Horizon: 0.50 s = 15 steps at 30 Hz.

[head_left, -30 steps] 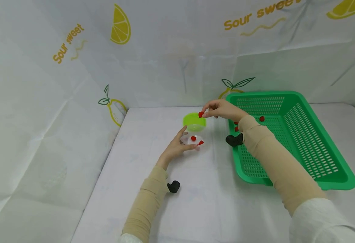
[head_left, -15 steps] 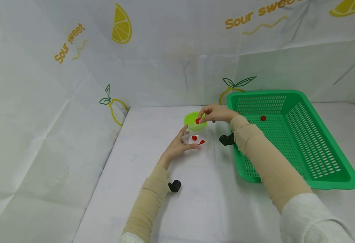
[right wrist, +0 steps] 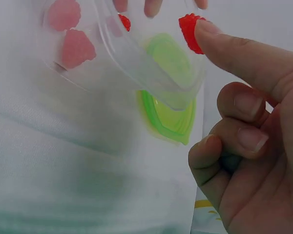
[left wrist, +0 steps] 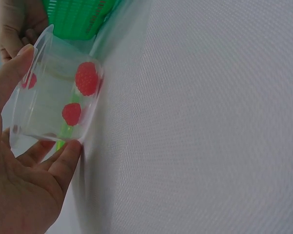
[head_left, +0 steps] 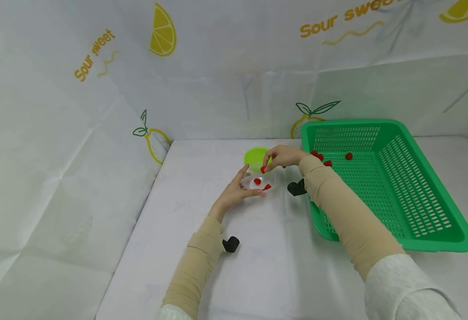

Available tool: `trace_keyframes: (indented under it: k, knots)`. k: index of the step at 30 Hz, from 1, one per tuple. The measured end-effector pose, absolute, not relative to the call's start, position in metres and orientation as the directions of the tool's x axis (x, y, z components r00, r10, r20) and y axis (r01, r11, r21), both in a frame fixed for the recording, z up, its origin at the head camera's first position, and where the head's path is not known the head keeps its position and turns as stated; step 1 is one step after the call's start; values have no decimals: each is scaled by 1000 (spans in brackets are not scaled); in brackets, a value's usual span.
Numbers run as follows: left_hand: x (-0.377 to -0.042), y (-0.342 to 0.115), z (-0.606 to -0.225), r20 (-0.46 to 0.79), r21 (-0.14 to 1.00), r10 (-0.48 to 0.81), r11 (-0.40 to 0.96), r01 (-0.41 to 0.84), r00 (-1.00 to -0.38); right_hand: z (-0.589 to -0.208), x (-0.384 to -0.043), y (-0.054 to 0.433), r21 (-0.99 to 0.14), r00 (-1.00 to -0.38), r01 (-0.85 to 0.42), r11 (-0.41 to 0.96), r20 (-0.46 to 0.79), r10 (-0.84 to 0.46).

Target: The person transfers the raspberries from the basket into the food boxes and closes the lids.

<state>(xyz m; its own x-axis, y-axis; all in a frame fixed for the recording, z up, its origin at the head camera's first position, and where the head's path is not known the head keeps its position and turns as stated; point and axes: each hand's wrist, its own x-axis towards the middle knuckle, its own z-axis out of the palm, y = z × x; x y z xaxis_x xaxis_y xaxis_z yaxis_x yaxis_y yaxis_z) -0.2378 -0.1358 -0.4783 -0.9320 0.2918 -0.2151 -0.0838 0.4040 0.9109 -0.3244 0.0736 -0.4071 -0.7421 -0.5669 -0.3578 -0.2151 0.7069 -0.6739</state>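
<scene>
My left hand (head_left: 232, 192) holds a clear plastic tub (left wrist: 46, 105), thumb at its rim and fingers around its far side. Two red raspberries lie inside: a larger raspberry (left wrist: 87, 78) and a smaller raspberry (left wrist: 72, 114), both seen through the wall. Between thumb and index finger, my right hand (head_left: 283, 156) pinches another raspberry (right wrist: 190, 33). That raspberry is at the tub's rim in the right wrist view; the other right fingers are curled in. A bright green lid (head_left: 253, 155) lies on the table just behind the tub.
To the right stands a large green plastic basket (head_left: 410, 133) with slotted walls. Several raspberries lie in it, including a lone raspberry (head_left: 349, 156); my right forearm crosses its near left corner. A white printed sheet (head_left: 218, 89) hangs behind the white table (head_left: 258, 266).
My right hand has moved from over the green lid down and toward me with the raspberry, closer to the tub. My left hand keeps its hold on the tub.
</scene>
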Motion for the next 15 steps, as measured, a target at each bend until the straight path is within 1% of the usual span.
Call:
trace_keyframes:
  k: [9,15]
  knots:
    - [-238,-136,-479,-218,908,283,409,-88,-934,-418,-327,73,-638,-726,-261,725,-365,-583]
    - [-237,-136,-478,-227,906,279,411,-98,-933,-420,-326,71,-615,-734,-289,733,-350,-583]
